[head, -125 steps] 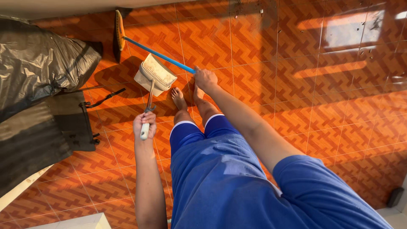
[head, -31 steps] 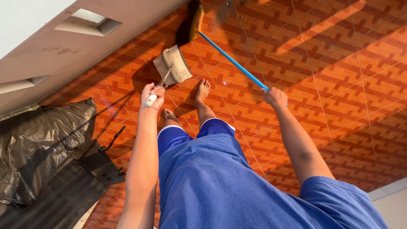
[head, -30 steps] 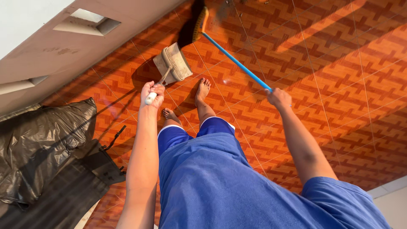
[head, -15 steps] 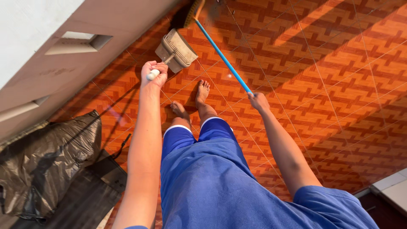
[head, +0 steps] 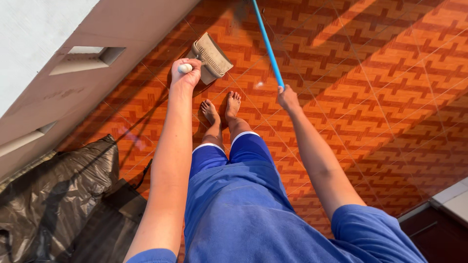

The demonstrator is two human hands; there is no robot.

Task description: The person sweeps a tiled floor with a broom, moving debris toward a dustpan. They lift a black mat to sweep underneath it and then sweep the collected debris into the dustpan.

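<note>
Broom head: off the top edge — you see only the blue broom handle (head: 267,44).
Dustpan (head: 211,58): its stem hides behind your left hand (head: 185,74).
Black bag (head: 53,195): cut by the bottom-left corner.

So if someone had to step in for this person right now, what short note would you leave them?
Left hand: closed around the white end of the dustpan's handle, held out in front of the body.
Right hand: closed on the blue broom handle, which slants up and away; the broom head is out of view at the top edge.
Dustpan: beige, over the orange patterned tile floor, just ahead of the bare feet.
Black plastic bags lie at the lower left beside the wall.
Done: both tools in hand.
Left: no dirt pile is visible, so how much floor remains cannot be told.
</note>
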